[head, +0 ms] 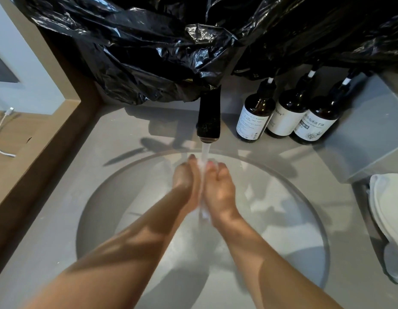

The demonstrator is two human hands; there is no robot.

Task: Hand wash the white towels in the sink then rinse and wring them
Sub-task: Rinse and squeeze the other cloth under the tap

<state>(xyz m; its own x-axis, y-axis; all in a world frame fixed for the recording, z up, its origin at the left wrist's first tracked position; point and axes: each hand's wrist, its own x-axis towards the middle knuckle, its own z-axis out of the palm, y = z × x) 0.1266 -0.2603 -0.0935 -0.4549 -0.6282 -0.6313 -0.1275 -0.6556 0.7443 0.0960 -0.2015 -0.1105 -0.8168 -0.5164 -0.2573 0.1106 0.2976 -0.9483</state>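
- A black faucet stands at the back of a grey countertop, and a stream of water runs from its spout
- The round sink basin lies directly below the faucet, sunk into the countertop
- The left hand is under the spout, just left of the stream, with its fingers straight and together and nothing in it
- The right hand is under the spout, just right of the stream, palm facing the left hand, with its fingers loosely bent and nothing in it
- The water falls between the two palms, which are close together
- The white towels lie folded on the countertop far right of the faucet, outside the basin and well apart from both hands
- Three brown pump bottles with white labels stand in a row just right of the faucet
- A grey box sits beyond the bottles, further right of the faucet
- Crumpled black plastic sheeting hangs above and behind the faucet
- A white cable lies on a wooden surface far left of the faucet
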